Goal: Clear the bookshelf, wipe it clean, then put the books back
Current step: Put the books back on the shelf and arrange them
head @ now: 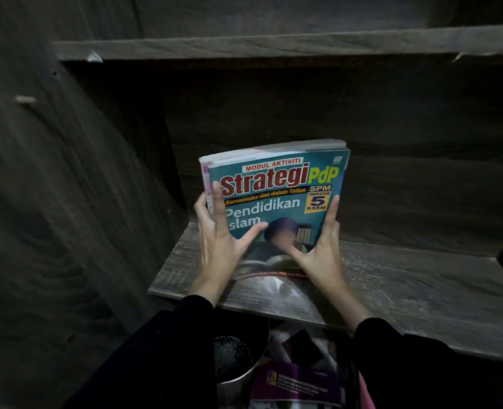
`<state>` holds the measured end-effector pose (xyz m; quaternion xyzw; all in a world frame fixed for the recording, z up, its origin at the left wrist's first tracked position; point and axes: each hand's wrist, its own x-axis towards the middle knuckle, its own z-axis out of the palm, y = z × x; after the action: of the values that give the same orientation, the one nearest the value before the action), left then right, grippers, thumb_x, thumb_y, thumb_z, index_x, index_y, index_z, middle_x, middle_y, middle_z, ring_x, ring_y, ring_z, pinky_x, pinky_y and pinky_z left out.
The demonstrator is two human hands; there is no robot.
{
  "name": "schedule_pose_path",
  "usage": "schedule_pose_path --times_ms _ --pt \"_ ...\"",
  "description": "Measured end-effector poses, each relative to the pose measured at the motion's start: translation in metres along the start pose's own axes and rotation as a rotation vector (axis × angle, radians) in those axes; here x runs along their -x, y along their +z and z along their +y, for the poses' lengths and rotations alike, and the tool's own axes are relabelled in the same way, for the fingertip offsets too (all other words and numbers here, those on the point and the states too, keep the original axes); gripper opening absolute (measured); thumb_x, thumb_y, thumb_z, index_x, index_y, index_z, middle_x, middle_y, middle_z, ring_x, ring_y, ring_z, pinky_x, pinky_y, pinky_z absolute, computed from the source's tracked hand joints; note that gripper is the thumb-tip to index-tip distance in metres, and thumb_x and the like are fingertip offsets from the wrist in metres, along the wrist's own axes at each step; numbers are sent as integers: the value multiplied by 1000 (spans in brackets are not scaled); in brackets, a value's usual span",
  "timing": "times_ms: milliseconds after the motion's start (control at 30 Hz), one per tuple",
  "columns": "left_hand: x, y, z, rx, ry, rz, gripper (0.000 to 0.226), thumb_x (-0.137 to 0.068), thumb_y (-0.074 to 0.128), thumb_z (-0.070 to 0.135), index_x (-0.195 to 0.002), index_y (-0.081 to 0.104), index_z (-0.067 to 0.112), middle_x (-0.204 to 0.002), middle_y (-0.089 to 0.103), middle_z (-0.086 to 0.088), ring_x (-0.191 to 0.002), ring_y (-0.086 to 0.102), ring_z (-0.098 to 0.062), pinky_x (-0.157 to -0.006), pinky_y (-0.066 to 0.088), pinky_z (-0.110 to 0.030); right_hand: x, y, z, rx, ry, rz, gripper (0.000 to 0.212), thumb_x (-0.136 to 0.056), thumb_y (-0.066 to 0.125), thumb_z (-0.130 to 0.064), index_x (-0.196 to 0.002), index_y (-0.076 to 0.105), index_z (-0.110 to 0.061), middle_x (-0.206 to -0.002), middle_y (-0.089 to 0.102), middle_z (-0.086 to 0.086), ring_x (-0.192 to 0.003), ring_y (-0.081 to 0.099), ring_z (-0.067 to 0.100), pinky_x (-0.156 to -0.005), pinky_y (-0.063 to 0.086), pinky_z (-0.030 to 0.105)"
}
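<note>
A stack of books stands upright on the lower shelf of a dark wooden bookshelf, close to its left end and leaning back a little. The front book has a teal cover with "Strategi PdP" and "Pendidikan Islam" printed on it. Behind it, the page edges of at least one more book show along the top, and a pink edge shows at the left.

The left hand grasps the left edge of the stack: the thumb and one straight finger lie on the front cover and the other fingers wrap round the edge. The right hand grasps the right edge, with its thumb spread across the cover and its fingers reaching up along the side. Both arms wear black sleeves.

The bottom of the stack rests on the shelf board, near the front edge. Another shelf board runs across above, and the side panel of the bookshelf rises at the left.

Below the shelf, between the arms, sit a round metal pot and a purple booklet; other things there are too dark to make out.
</note>
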<state>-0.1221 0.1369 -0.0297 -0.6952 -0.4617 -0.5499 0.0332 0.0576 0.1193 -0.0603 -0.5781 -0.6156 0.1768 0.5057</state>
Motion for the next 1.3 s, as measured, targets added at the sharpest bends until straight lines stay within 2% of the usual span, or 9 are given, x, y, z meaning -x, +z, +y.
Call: schedule_pose_path --times_ms 133,300,433,567,733,900,1033,1167,1300 --pt "6 -10 -5 -96 35 69 118 -71 72 45 -144 -19 48 -124 35 -22 -106 55 -32 -80 52 -43 -13 13 -7 -46 6 -95 132 -68 85 -31 -131 -30 -47 -142 25 11 -130 34 21 -102 30 38" --pt "13 -37 -30 -174 57 198 116 -72 77 40 -146 -11 51 -122 30 -10 -106 53 -31 -82 50 -38 -30 57 -29 -163 -36 -214 135 -64 87 -33 -141 -24 -37 -145 22 2 -122 20 1 -104 21 28" --pt "6 -58 -55 -274 18 256 110 -77 75 31 -146 -9 51 -120 37 -27 -98 57 -42 -80 52 -46 -49 108 -44 -203 -75 -289 137 -60 88 -36 -141 -22 -47 -149 29 9 -130 29 7 -109 28 39" --pt "2 -58 -67 -323 -76 279 107 -82 74 21 -146 -6 52 -119 40 -32 -102 53 -43 -84 50 -52 -72 137 -52 -227 -113 -397 135 -63 88 -29 -146 -19 -42 -134 41 -12 -127 41 4 -108 37 36" --pt "1 -44 -68 -432 -145 414 95 -88 66 25 -147 -4 49 -122 38 -25 -107 43 -35 -93 36 -44 -86 147 -60 -137 -169 -459 133 -64 85 -40 -143 -22 -47 -146 39 -4 -132 42 14 -109 38 41" --pt "2 -39 -61 -504 -215 448 93 -91 62 20 -147 -7 48 -134 23 -15 -110 35 -33 -95 30 -42 -65 156 -62 46 -55 -386 105 -77 75 -41 -144 -4 -52 -145 23 23 -134 31 41 -108 35 46" --pt "6 -38 -51 -516 -215 391 85 -91 47 13 -150 -8 40 -147 7 -22 -130 25 -45 -110 21 -47 -58 182 -78 -206 142 -448 89 -87 63 -20 -149 4 -46 -145 27 18 -136 32 34 -111 29 35" --pt "4 -41 -57 -629 -171 328 98 -87 60 12 -151 -12 26 -148 -1 -30 -140 -5 -44 -118 -1 -49 -73 193 -91 -173 181 -533 89 -85 59 -25 -147 2 -51 -139 37 19 -129 42 34 -109 36 36" --pt "3 -48 -68 -668 -142 330 100 -90 63 27 -150 -16 23 -146 1 -32 -140 -7 -40 -118 -8 -44 -68 183 -86 -212 89 -596 95 -72 62 -48 -144 0 -57 -149 38 8 -138 35 24 -113 31 41"
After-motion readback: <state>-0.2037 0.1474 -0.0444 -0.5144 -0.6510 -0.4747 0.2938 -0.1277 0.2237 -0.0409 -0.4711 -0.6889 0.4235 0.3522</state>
